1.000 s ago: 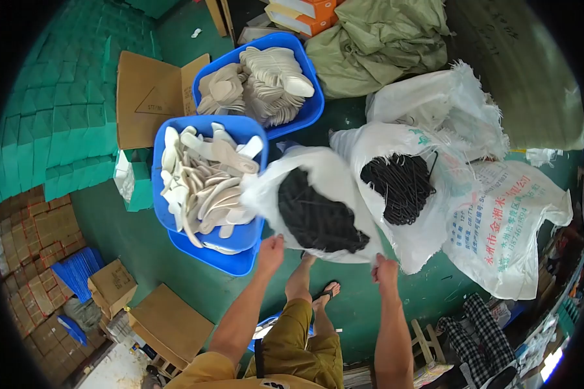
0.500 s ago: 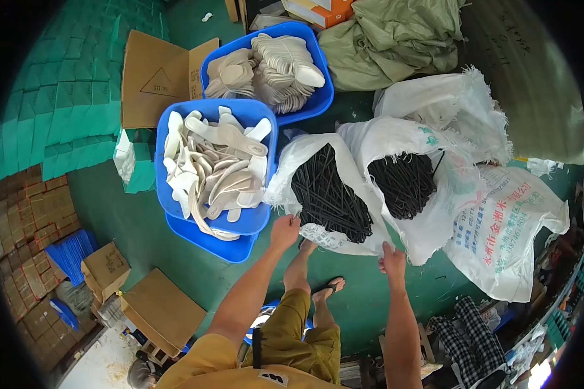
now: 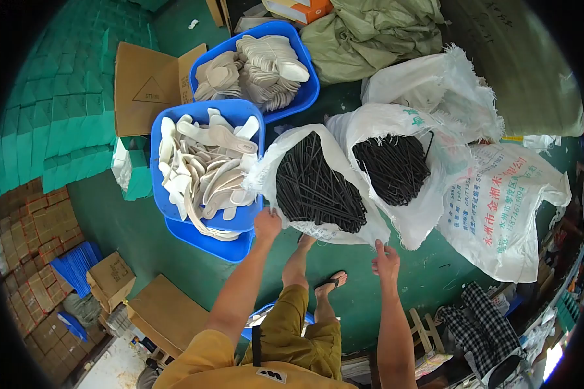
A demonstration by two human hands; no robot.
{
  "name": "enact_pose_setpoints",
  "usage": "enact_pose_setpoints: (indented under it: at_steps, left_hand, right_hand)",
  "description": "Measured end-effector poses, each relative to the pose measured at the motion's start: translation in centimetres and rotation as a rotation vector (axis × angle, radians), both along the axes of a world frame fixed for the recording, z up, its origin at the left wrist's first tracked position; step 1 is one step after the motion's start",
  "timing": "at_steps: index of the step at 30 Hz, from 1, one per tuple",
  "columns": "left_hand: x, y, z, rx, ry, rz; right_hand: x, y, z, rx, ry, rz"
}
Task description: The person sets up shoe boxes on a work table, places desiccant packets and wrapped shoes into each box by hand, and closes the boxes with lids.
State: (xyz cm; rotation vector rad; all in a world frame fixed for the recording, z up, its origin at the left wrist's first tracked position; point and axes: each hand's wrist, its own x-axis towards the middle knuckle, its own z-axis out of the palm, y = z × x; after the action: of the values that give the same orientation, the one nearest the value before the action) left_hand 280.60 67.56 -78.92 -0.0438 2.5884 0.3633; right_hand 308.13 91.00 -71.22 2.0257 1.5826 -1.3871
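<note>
White woven plastic is filling the middle of the head view: an open sack [image 3: 264, 176] is standing on the green floor [image 3: 126, 227] in front of the person, its frayed mouth gaping upward. The left hand [image 3: 267, 225] is gripping the near rim, fingers closing on the fabric. The right hand [image 3: 387, 261] is reaching to the rim's opposite corner with fingers partly curling and one fingertip meeting the edge; whether it is pinching the fabric, I cannot tell. The step in hand seems to be handling the sack by its mouth; keeping that mouth spread would be calling for a hold on both sides.

Inside the sack, thin black rods [image 3: 318, 185] are lying in a loose tangle. Just beside it, a second white sack [image 3: 416, 227] is holding similar black rods [image 3: 390, 170], one sticking up near its rim. A printed sack [image 3: 499, 214] is lying slack beyond.

On the other side, a blue plastic bin [image 3: 165, 211] is holding jumbled pale insoles [image 3: 224, 139]. Behind it, another blue bin [image 3: 311, 97] is carrying insoles [image 3: 272, 58] packed in tighter stacks.
</note>
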Motion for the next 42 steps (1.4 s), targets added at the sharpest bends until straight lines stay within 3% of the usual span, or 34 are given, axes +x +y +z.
enact_pose_setpoints:
  at_steps: [3, 5, 6, 8, 9, 11, 12, 13, 14, 17, 19, 21, 26, 29, 31, 33, 35, 38, 39, 40, 42]
  left_hand:
    - [-0.9, -0.4, -3.2, 0.036, -0.256, 0.216]
    - [-1.8, 3.4, 2.1, -0.173, -0.311, 0.017]
    - [-1.6, 3.1, 0.8, -0.179, -0.307, -0.001]
    - [-1.4, 0.8, -2.6, 0.091, -0.291, 0.036]
    - [-1.5, -1.0, -1.5, 0.088, -0.289, 0.021]
    - [-2.3, -2.9, 1.2, -0.055, -0.142, -0.430]
    - [-3.3, -0.5, 2.9, -0.043, -0.124, -0.459]
    - [-3.0, 1.5, 5.5, 0.030, -0.121, -0.412]
    - [-2.0, 1.7, 6.7, 0.093, -0.131, -0.339]
    - [-3.0, 2.5, 5.3, 0.102, -0.278, -0.246]
    - [-2.0, 2.6, 4.9, 0.083, -0.327, -0.273]
    - [-0.6, 1.9, 3.9, -0.025, -0.125, -0.194]
    - [-0.5, 0.5, 3.5, 0.021, -0.250, -0.072]
    - [-0.5, 2.2, 6.3, -0.043, -0.331, -0.117]
    - [0.8, 3.6, 8.7, -0.087, -0.338, -0.170]
    - [3.4, 4.1, 9.9, -0.101, 0.026, -0.137]
    - [5.8, 4.4, 11.5, -0.023, 0.108, -0.151]
    - [12.0, 4.6, 13.2, 0.229, 0.368, -0.356]
    - [13.4, 5.1, 14.4, 0.090, 0.162, -0.466]
    - [17.2, 7.4, 16.8, 0.182, 0.233, -0.486]
    - [22.1, 9.8, 16.9, 0.015, -0.081, -0.458]
  right_hand:
    - [-1.7, 0.1, 1.4, -0.201, 0.046, -0.164]
    - [-3.0, 1.0, 0.5, -0.303, 0.082, -0.250]
    - [-3.3, 1.1, -0.7, -0.352, 0.097, -0.265]
    - [-2.8, 0.9, -3.9, -0.396, 0.124, -0.299]
    - [-2.0, 0.4, -6.2, -0.312, 0.143, -0.285]
    - [-1.3, 1.2, -6.5, -0.212, 0.181, -0.270]
    - [-0.9, 1.2, -5.8, -0.140, 0.151, -0.113]
    - [-0.1, 0.9, -5.2, -0.080, 0.100, 0.047]
    - [0.6, 1.3, -4.4, -0.090, 0.087, 0.049]
    - [0.0, 3.4, -3.9, -0.131, 0.193, -0.030]
    - [-0.4, 3.4, -3.8, -0.163, 0.126, 0.127]
    - [-0.2, 2.7, -5.1, -0.158, 0.156, 0.073]
    - [1.3, 0.9, -3.7, -0.183, 0.224, -0.001]
    - [3.8, 0.6, -0.6, -0.122, 0.348, -0.103]
    - [7.4, 0.5, 1.7, -0.076, 0.355, -0.094]
    - [13.0, 0.2, 3.1, 0.072, 0.366, -0.004]
    - [20.6, -0.2, 4.1, 0.198, 0.287, 0.092]
    - [35.3, -2.4, 2.5, 0.096, 0.209, -0.119]
    - [39.3, -2.5, 4.3, 0.070, 0.117, -0.161]
    - [43.0, -2.1, 5.6, 0.044, 0.033, -0.202]
    - [53.1, -2.3, 5.0, -0.146, 0.060, -0.350]
